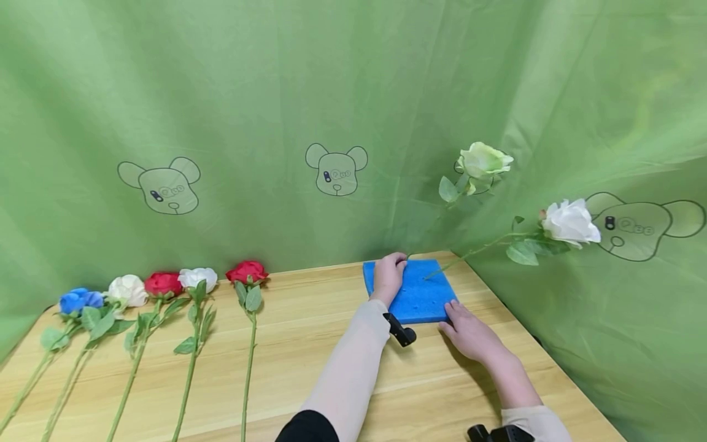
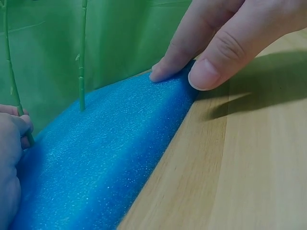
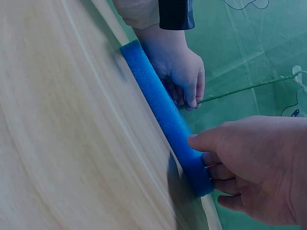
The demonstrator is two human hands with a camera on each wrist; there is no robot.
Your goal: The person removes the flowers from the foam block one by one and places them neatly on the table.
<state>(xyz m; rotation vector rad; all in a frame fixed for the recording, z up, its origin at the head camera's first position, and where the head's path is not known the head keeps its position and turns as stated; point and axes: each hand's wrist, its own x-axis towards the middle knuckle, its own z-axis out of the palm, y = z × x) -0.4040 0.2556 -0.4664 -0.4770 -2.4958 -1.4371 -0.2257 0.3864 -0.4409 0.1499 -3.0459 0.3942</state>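
A blue foam block (image 1: 421, 301) lies flat on the table. My left hand (image 1: 389, 277) is at its far left part and pinches a thin green stem (image 2: 12, 79) low down, close over the foam. That stem leads up toward a pale green rose (image 1: 483, 161) in front of the curtain; part of it blends into the backdrop. A white rose (image 1: 570, 223) leans to the right, its stem (image 2: 81, 62) standing in the foam. At the block's near right corner, my right hand (image 1: 474, 331) rests fingertips on the top, with the thumb (image 3: 204, 142) against the front edge.
On the left of the wooden table (image 1: 309, 368) lie a blue rose (image 1: 80, 301), a cream rose (image 1: 128, 290), two red roses, one of them (image 1: 247, 271) nearest the foam, and another white rose (image 1: 197, 278). A green curtain (image 1: 248, 92) hangs behind and at right.
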